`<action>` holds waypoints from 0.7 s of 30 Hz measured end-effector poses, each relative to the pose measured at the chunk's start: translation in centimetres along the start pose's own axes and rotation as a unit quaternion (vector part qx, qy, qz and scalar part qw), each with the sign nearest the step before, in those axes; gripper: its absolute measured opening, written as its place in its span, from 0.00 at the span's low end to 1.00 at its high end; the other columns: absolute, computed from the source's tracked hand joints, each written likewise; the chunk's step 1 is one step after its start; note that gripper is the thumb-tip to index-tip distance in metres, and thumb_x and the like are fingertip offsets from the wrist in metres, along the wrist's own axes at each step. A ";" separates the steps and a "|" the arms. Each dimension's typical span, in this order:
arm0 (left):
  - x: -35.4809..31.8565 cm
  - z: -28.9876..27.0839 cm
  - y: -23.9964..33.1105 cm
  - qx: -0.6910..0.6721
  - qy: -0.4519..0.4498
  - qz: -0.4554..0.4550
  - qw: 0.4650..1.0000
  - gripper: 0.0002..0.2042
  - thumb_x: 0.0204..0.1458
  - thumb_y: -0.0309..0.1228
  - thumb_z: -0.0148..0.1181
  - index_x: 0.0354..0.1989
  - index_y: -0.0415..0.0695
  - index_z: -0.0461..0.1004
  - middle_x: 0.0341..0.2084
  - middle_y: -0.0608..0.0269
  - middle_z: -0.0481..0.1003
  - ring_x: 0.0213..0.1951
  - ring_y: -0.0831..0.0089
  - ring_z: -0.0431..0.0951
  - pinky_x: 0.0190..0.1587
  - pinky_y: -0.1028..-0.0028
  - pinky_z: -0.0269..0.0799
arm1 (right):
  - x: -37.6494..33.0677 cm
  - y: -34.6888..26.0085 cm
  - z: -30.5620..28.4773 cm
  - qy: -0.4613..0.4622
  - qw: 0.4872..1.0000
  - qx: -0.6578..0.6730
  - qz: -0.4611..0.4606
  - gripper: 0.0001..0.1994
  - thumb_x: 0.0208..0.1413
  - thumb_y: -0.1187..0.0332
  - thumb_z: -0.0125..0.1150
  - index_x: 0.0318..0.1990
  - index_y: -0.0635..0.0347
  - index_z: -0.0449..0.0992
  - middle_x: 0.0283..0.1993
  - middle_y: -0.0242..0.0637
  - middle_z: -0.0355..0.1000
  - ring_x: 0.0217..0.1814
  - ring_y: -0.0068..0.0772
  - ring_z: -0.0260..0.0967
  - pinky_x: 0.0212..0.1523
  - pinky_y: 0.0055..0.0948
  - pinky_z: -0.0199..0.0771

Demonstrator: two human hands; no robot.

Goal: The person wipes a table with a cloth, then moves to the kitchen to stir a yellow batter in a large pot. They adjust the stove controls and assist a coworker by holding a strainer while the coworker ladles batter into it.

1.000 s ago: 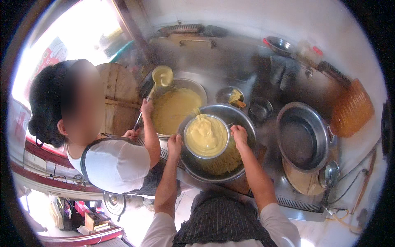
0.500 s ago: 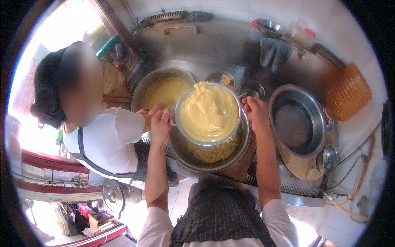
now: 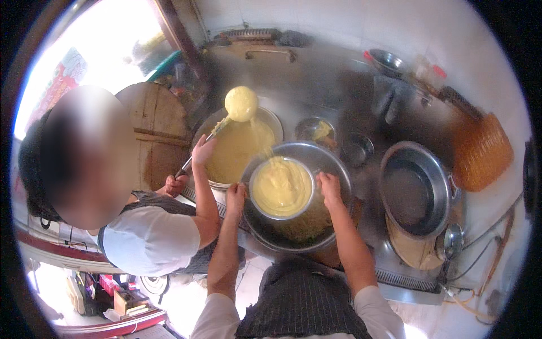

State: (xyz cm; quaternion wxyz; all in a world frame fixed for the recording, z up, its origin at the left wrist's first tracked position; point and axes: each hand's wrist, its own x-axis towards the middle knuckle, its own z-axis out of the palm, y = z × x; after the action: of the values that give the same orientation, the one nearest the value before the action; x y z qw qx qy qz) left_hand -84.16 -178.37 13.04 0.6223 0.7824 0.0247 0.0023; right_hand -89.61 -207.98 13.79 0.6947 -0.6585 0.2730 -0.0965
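Between my hands is a round metal pan (image 3: pixel 309 198), full of thick, smooth yellow paste (image 3: pixel 280 186). My left hand (image 3: pixel 236 198) is closed at its left side and my right hand (image 3: pixel 329 188) at its right, where side handles sit. The pan is over a large deep metal pot (image 3: pixel 342 226); inside the pot, below the pan, are pale yellowish strands (image 3: pixel 305 229). The pan's underside is hidden. To the left, a co-worker's two hands (image 3: pixel 202 151) hold a long-handled ladle (image 3: pixel 241 104), coated yellow, above another pot (image 3: pixel 274 120) of yellow paste.
A wide, dark-bottomed metal basin (image 3: pixel 415 189) stands at right on a wooden board (image 3: pixel 415 251), beside a small metal pot (image 3: pixel 450 242). Small bowls (image 3: pixel 357 148) sit behind my pot. An orange woven basket (image 3: pixel 483 152) leans on the wall. The co-worker (image 3: pixel 158 240) is close at my left.
The pan has gone lower, toward the large pot, with both my hands. The co-worker has leaned back and raised the ladle over the left pot; yellow streaks show between ladle and pan.
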 end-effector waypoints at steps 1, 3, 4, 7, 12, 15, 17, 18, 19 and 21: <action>0.4 -0.4 -1.7 -0.014 -0.010 -0.012 1.000 0.11 0.53 0.32 0.47 0.23 0.40 0.67 0.14 0.70 0.64 0.18 0.81 0.61 0.21 0.80 0.56 | 0.5 0.7 0.4 -0.007 1.000 -0.004 0.006 0.13 0.52 0.63 0.49 0.25 0.63 0.73 0.20 0.28 0.64 0.19 0.20 0.56 0.20 0.23 0.56; 0.5 0.0 -2.2 -0.020 -0.017 -0.038 0.999 0.10 0.54 0.32 0.46 0.24 0.41 0.67 0.15 0.70 0.64 0.18 0.81 0.61 0.22 0.80 0.56 | 1.3 1.8 0.3 -0.009 0.999 -0.016 0.027 0.13 0.53 0.63 0.49 0.25 0.64 0.73 0.20 0.28 0.64 0.20 0.22 0.57 0.23 0.24 0.57; 0.4 0.3 -2.2 -0.011 -0.007 -0.050 0.999 0.10 0.54 0.32 0.46 0.24 0.40 0.67 0.15 0.70 0.64 0.18 0.81 0.61 0.22 0.80 0.56 | 1.4 2.0 0.4 -0.003 1.000 -0.022 0.019 0.13 0.52 0.63 0.49 0.24 0.64 0.73 0.19 0.29 0.64 0.20 0.22 0.58 0.24 0.24 0.58; 0.9 0.1 -3.1 -0.043 0.019 -0.039 0.998 0.10 0.54 0.32 0.47 0.23 0.41 0.66 0.15 0.69 0.64 0.18 0.80 0.62 0.21 0.80 0.56 | 1.7 2.1 1.2 0.005 0.999 -0.031 -0.008 0.13 0.52 0.64 0.49 0.24 0.64 0.73 0.19 0.29 0.65 0.22 0.23 0.59 0.26 0.24 0.58; 0.8 0.3 -2.5 -0.001 0.036 -0.047 0.998 0.11 0.53 0.33 0.48 0.22 0.41 0.66 0.14 0.68 0.64 0.17 0.80 0.62 0.20 0.78 0.57 | 2.3 1.3 1.2 -0.008 0.998 -0.037 -0.047 0.13 0.51 0.64 0.49 0.23 0.64 0.72 0.19 0.30 0.65 0.23 0.22 0.60 0.26 0.24 0.58; 1.0 -0.6 -3.4 -0.033 0.041 -0.039 0.998 0.11 0.53 0.33 0.48 0.22 0.40 0.66 0.14 0.68 0.64 0.17 0.79 0.62 0.20 0.78 0.57 | 1.4 0.1 2.1 0.012 0.996 -0.067 -0.052 0.13 0.51 0.64 0.49 0.23 0.65 0.72 0.18 0.29 0.64 0.22 0.22 0.59 0.26 0.24 0.58; 0.4 0.2 -2.5 -0.080 0.033 -0.011 0.996 0.11 0.53 0.33 0.48 0.21 0.40 0.66 0.13 0.68 0.64 0.17 0.79 0.62 0.20 0.78 0.57 | 2.1 1.0 1.6 0.017 0.998 -0.053 -0.034 0.13 0.52 0.64 0.49 0.24 0.65 0.72 0.18 0.30 0.64 0.22 0.23 0.60 0.26 0.25 0.58; 0.3 0.1 -2.0 -0.059 0.028 -0.010 0.998 0.11 0.53 0.32 0.47 0.22 0.40 0.67 0.13 0.68 0.64 0.18 0.79 0.62 0.21 0.78 0.58 | 2.0 0.8 1.7 0.015 0.999 -0.046 -0.025 0.13 0.52 0.64 0.49 0.24 0.65 0.73 0.18 0.30 0.64 0.22 0.23 0.60 0.27 0.25 0.59; 0.2 0.0 -1.4 -0.038 0.023 -0.009 0.999 0.11 0.53 0.32 0.47 0.22 0.40 0.67 0.14 0.68 0.65 0.18 0.79 0.63 0.22 0.79 0.58 | 1.8 0.7 1.6 0.020 0.998 -0.055 -0.024 0.13 0.52 0.64 0.49 0.24 0.66 0.73 0.18 0.30 0.64 0.22 0.23 0.60 0.27 0.25 0.59; -0.3 -0.1 0.2 -0.006 0.021 -0.013 1.000 0.11 0.53 0.32 0.46 0.22 0.39 0.68 0.14 0.68 0.65 0.19 0.79 0.63 0.23 0.79 0.59 | 1.2 0.0 1.5 0.030 0.997 -0.072 -0.024 0.14 0.52 0.64 0.49 0.25 0.66 0.73 0.19 0.31 0.65 0.22 0.24 0.60 0.27 0.25 0.59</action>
State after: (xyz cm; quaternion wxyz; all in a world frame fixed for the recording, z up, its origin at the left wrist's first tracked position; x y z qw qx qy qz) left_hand -84.45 -178.28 13.25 0.6261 0.7781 0.0481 0.0109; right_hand -87.88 -207.26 13.51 0.6342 -0.7101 0.2842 -0.1132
